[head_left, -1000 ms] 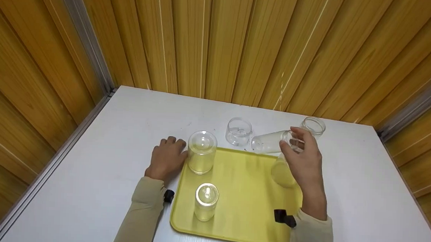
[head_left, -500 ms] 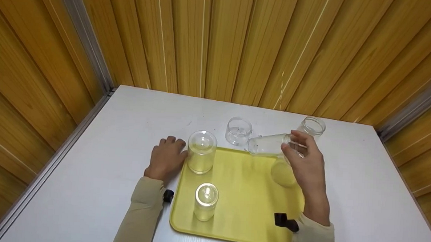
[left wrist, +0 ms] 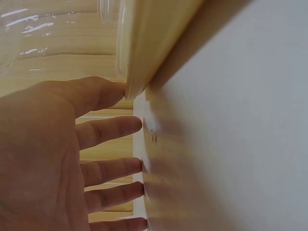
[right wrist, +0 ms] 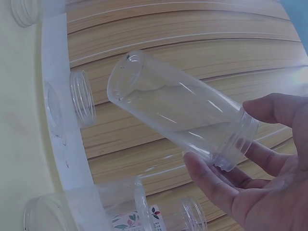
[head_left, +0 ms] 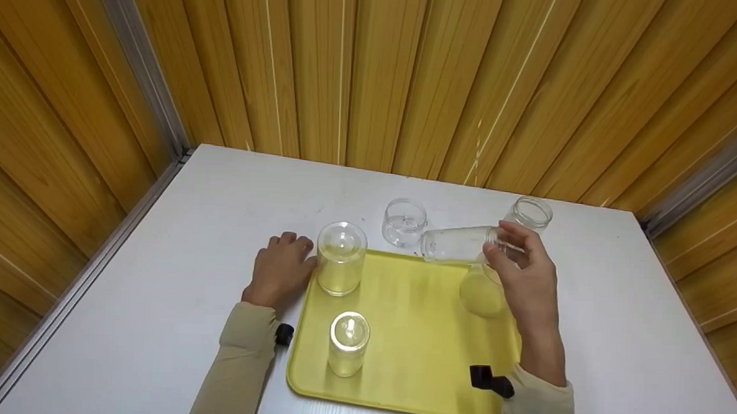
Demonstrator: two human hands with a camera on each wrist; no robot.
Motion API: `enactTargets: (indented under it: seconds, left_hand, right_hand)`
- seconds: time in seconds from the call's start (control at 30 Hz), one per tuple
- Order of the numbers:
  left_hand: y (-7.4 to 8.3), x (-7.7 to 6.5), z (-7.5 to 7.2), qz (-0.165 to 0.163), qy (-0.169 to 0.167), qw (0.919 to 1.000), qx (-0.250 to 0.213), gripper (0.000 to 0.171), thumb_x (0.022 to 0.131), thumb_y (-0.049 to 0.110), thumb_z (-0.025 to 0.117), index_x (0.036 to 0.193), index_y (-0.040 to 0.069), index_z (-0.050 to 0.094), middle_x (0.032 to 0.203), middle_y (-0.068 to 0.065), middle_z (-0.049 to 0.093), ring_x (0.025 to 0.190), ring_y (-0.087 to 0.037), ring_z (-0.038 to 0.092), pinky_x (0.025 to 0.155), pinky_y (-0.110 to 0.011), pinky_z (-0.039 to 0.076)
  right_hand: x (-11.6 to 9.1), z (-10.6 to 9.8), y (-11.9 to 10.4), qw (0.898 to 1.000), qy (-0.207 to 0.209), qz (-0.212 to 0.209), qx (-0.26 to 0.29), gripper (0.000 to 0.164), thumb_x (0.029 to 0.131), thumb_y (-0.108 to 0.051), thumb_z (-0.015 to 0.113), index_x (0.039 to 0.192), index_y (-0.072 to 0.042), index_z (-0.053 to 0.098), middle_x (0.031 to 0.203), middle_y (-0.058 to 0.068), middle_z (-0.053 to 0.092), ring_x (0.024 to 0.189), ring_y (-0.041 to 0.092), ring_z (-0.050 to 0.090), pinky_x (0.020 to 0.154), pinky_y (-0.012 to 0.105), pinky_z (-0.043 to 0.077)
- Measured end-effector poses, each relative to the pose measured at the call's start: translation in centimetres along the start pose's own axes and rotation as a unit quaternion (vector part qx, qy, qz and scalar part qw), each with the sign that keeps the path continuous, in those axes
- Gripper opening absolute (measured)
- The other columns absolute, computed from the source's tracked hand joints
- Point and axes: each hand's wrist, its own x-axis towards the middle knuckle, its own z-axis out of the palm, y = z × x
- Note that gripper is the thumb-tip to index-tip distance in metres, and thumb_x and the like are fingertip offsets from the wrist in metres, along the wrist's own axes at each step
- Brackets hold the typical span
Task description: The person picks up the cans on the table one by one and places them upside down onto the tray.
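Observation:
My right hand point(head_left: 530, 282) pinches a clear jar point(right wrist: 173, 106) by its threaded neck, thumb on one side and fingers on the other. The jar lies nearly level in the air over the far edge of the yellow tray point(head_left: 411, 364), its base toward the left. Fingers spread and straight, my left hand point(head_left: 278, 270) rests its fingertips on the white table, the thumb at the tray's rim point(left wrist: 137, 62). Just beside that thumb, a wide clear jar point(head_left: 340, 265) stands upside down on the tray. A slimmer upside-down jar point(head_left: 348, 349) stands nearer to me.
Another clear jar point(head_left: 481, 296) stands on the tray's right side, partly behind my right hand. Beyond the tray are a short clear jar point(head_left: 404, 224) and, farther right, an open threaded jar point(head_left: 531, 214). Wood-pattern panels point(head_left: 380, 77) wall the table's back and sides.
The held jar has shifted slightly left and turned more level, my right hand moving with it. My left hand stays in place. The head view has shifted slightly.

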Motion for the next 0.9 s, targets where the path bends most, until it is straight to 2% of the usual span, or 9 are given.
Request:
enactTargets:
  seconds: [0.2,0.57,0.9]
  left_hand:
    - [-0.1,0.1,0.1,-0.018,-0.002,0.9995,-0.025,0.055,0.102,0.034,0.061,0.15,0.007,0.06,0.146,-0.024,0.058,0.134,-0.046,0.053,0.105,-0.064,0.046]
    - [0.0,0.5,-0.5,-0.042,-0.001,0.9958,-0.081,0.057,0.102,0.034,0.06,0.152,0.006,0.058,0.149,-0.025,0.056,0.135,-0.045,0.053,0.106,-0.061,0.047]
    - [1.3,0.6,-2.2,-0.037,0.076,0.9849,-0.151,0.05,0.104,0.026,0.065,0.15,0.007,0.059,0.15,-0.022,0.056,0.135,-0.041,0.054,0.103,-0.059,0.049]
  right_hand:
    - [0.1,0.0,-0.1,0.999,-0.001,0.014,0.038,0.048,0.105,-0.015,0.068,0.149,-0.005,0.054,0.139,0.014,0.053,0.123,0.021,0.058,0.091,0.023,0.056]
    - [0.1,-0.3,-0.2,0.998,-0.004,0.019,0.065,0.045,0.106,-0.019,0.066,0.148,-0.005,0.054,0.138,0.013,0.052,0.121,0.025,0.059,0.091,0.026,0.058]
    - [-0.1,-0.2,-0.2,0.996,-0.013,0.026,0.086,0.047,0.106,-0.018,0.066,0.149,-0.004,0.052,0.139,0.014,0.051,0.123,0.026,0.058,0.093,0.028,0.058]
